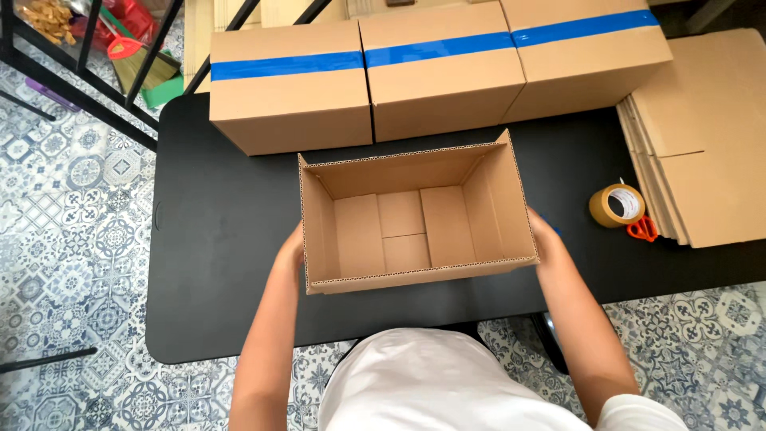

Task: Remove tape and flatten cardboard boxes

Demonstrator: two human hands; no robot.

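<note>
— Both hands hold the open box (415,215), yes? The left hand (294,246) is flat on its left wall, and the right hand (546,236) on its right wall.

— Yes, they press inward, so I think the box keeps its shape. It is over the black table (215,239), mouth up, flaps folded inside. The fingers are hidden behind the walls.

— And the arms?

— Stretched forward, a little apart. Three taped boxes (435,68) stand behind; a tape roll (616,205) and scissors (643,230) are at the right.

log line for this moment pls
left hand and right hand: gripping open box by its sides | over: black table | nearby: tape roll
</note>
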